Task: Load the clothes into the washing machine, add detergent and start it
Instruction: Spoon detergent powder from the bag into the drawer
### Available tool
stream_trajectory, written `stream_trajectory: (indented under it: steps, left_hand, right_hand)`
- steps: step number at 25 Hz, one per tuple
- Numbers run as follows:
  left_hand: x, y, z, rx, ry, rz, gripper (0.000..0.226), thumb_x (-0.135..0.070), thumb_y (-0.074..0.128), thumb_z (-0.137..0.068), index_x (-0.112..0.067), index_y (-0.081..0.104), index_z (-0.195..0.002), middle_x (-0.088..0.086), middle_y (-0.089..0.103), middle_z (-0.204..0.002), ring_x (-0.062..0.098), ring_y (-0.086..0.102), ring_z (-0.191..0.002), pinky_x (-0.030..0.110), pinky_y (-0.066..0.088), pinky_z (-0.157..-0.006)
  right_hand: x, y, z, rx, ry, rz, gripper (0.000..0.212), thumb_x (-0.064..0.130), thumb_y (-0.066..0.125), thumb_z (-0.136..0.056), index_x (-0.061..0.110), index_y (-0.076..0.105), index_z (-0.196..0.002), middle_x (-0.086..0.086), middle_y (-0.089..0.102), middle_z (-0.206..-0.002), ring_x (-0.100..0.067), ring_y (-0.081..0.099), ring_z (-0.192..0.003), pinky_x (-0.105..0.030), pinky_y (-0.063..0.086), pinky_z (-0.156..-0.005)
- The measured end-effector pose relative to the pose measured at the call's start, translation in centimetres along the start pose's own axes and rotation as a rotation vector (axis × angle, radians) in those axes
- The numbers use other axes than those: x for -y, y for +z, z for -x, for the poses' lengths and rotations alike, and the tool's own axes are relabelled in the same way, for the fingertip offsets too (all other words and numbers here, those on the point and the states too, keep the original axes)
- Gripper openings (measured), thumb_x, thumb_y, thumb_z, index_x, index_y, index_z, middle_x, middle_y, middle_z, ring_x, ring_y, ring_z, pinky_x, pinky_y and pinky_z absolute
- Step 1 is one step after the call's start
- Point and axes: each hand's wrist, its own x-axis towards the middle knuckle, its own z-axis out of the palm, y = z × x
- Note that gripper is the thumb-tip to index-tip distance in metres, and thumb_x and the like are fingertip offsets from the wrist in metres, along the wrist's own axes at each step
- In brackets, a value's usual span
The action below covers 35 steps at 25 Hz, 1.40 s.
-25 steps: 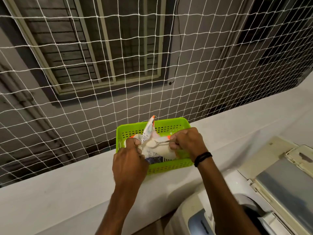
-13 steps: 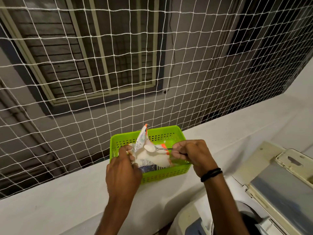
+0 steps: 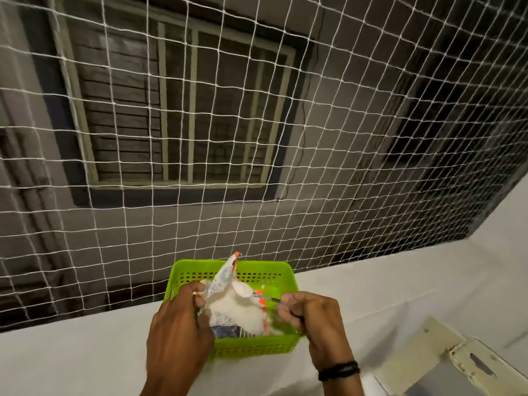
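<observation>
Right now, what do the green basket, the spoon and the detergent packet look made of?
Green basket: moulded plastic, slightly glossy, with perforated walls.
Spoon: probably metal, thin shiny handle.
Detergent packet: likely printed plastic film, creased and limp.

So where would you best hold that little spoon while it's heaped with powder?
Hold the spoon by the end of its thin handle, coming from the right, as the right hand pinches it. Its heaped bowl points left over the open detergent pouch, so gripping far back likely keeps it level.
</observation>
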Motion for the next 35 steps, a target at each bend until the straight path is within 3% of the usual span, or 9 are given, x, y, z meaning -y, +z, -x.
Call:
stream_trajectory:
  steps: [4,11,16,25,31,35]
  left_hand:
    - [-0.1,-0.2,0.2,0.007,-0.012,0.013,0.049,-0.008,0.071,-0.073,-0.034,0.056,-0.111,-0.022,0.057,-0.086,0.018,0.057,-0.082,0.030,0.042,-0.070]
    - [0.1,-0.1,0.1,0.003,0.015,0.022,0.043,-0.006,0.068,-0.076,-0.030,0.059,-0.110,-0.017,0.061,-0.088,0.022,0.062,-0.086,0.033,0.047,-0.075]
    - [0.2,-0.1,-0.1,-0.002,0.021,0.037,0.043,-0.004,0.066,-0.076,-0.025,0.059,-0.112,-0.011,0.063,-0.093,0.025,0.063,-0.093,0.037,0.050,-0.080]
    - [0.4,-0.2,0.1,-0.004,0.017,0.071,0.041,-0.005,0.062,-0.079,-0.024,0.055,-0.114,-0.008,0.064,-0.099,0.025,0.063,-0.098,0.037,0.050,-0.081]
    - [0.1,-0.3,0.1,-0.032,0.023,0.099,0.038,-0.006,0.062,-0.081,-0.025,0.055,-0.113,-0.008,0.065,-0.102,0.020,0.063,-0.096,0.030,0.046,-0.076]
    - [-0.8,-0.3,0.2,-0.052,0.040,0.133,0.036,-0.007,0.062,-0.082,-0.026,0.055,-0.112,-0.008,0.066,-0.102,0.016,0.063,-0.094,0.029,0.044,-0.075]
  right_hand:
    - [0.0,0.3,-0.1,-0.027,0.013,0.029,0.019,-0.013,0.052,-0.084,-0.011,0.071,-0.084,-0.024,0.071,-0.068,-0.025,0.071,-0.058,-0.020,0.052,-0.050]
    - [-0.2,0.8,0.3,-0.051,-0.003,0.050,0.020,-0.013,0.051,-0.083,-0.010,0.071,-0.081,-0.026,0.071,-0.069,-0.028,0.069,-0.059,-0.027,0.058,-0.057]
    - [0.1,1.1,0.9,-0.023,0.016,0.016,0.021,-0.017,0.044,-0.082,-0.018,0.064,-0.084,-0.018,0.064,-0.056,-0.020,0.064,-0.046,-0.020,0.051,-0.049]
    - [-0.1,0.7,1.1,-0.060,0.034,0.070,0.024,-0.018,0.042,-0.077,-0.014,0.065,-0.082,-0.019,0.062,-0.059,-0.018,0.057,-0.039,-0.024,0.050,-0.053]
    - [-0.5,0.3,1.0,-0.068,0.043,0.042,0.025,-0.018,0.044,-0.077,-0.011,0.068,-0.079,-0.021,0.067,-0.066,-0.025,0.067,-0.053,-0.028,0.059,-0.058]
    - [-0.5,-0.4,1.5,-0.055,0.016,0.032,0.024,-0.017,0.045,-0.076,-0.011,0.068,-0.077,-0.025,0.065,-0.069,-0.028,0.066,-0.054,-0.025,0.056,-0.056]
